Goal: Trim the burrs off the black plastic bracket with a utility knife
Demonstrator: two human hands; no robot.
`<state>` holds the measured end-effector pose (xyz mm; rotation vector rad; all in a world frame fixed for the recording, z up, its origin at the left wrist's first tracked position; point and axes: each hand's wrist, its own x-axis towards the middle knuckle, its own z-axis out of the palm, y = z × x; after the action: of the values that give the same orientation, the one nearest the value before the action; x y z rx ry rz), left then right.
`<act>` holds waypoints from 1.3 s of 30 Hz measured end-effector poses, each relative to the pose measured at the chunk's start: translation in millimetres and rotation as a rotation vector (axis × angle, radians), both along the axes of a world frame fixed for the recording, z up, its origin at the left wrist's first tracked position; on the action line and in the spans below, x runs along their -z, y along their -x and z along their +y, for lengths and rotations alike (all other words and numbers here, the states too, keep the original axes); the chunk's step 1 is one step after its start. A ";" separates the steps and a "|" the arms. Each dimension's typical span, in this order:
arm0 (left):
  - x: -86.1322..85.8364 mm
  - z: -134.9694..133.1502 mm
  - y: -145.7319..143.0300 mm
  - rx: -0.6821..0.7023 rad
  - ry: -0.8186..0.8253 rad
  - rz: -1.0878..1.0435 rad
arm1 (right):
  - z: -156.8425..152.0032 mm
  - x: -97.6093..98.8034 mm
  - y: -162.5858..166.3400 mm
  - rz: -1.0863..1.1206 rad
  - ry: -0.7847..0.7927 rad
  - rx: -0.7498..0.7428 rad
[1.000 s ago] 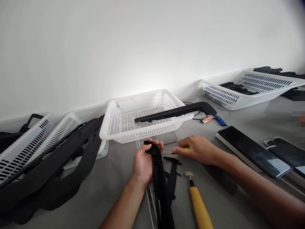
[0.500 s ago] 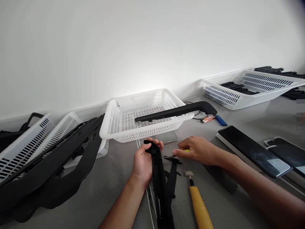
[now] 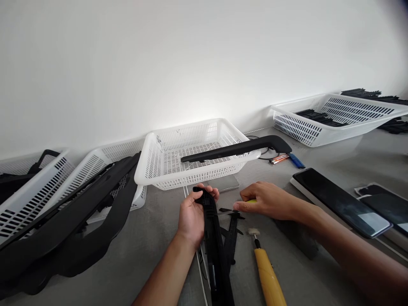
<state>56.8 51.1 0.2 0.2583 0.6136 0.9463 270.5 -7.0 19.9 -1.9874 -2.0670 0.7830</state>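
My left hand [image 3: 193,214] is wrapped round the far end of a long black plastic part [image 3: 215,250] that runs toward me over the grey table [image 3: 143,255]. My right hand [image 3: 267,200] pinches a thin tool with a yellow handle [image 3: 251,201]; its slim blade [image 3: 225,210] points left and reaches the black part's side. A second black piece [image 3: 231,238] lies flat just right of the held part.
A yellow-handled tool with a white felt tip [image 3: 267,276] lies at the near right. A white basket [image 3: 165,168] behind my hands carries a long black arm [image 3: 237,149]. More baskets [image 3: 321,131] and black trim [image 3: 63,221] flank it. Phones [image 3: 338,202] lie right.
The right hand has slid slightly left and down, bringing the tool's blade closer against the black part. The left hand keeps its hold.
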 end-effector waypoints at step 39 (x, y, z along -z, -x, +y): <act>-1.4 -1.8 0.2 0.044 0.030 0.065 | -2.3 10.5 25.0 -0.041 -0.119 0.080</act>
<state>56.6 49.3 1.6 0.2755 0.6794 0.8883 245.5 -9.2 9.3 -2.0232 -1.9923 0.5946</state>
